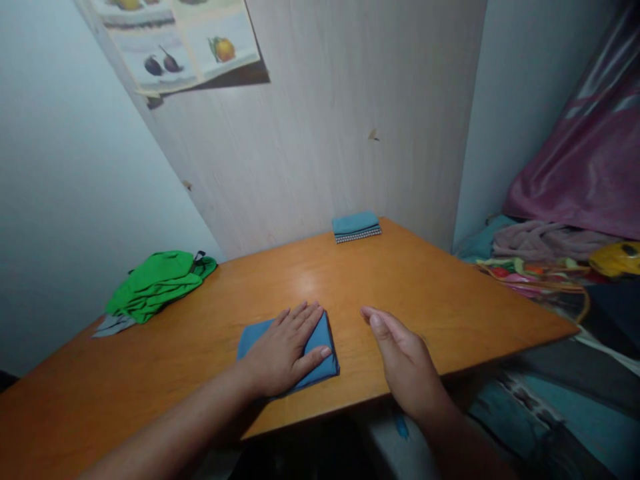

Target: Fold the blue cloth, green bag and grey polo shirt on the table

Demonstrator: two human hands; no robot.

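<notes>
A blue cloth folded into a flat square lies near the front edge of the wooden table. Pressed flat on top of it is my left hand, fingers stretched out and thumb apart, hiding much of the cloth's middle. My right hand is to the right of the cloth, apart from it, near the front edge of the table. Its fingers are extended and slightly curved, the thumb lying along them, and nothing shows in it.
At the back of the table sits a folded light blue cloth with a patterned border. A crumpled bright green garment lies on the left by the wall. Piled fabrics and a pink satin cloth are beyond the right edge.
</notes>
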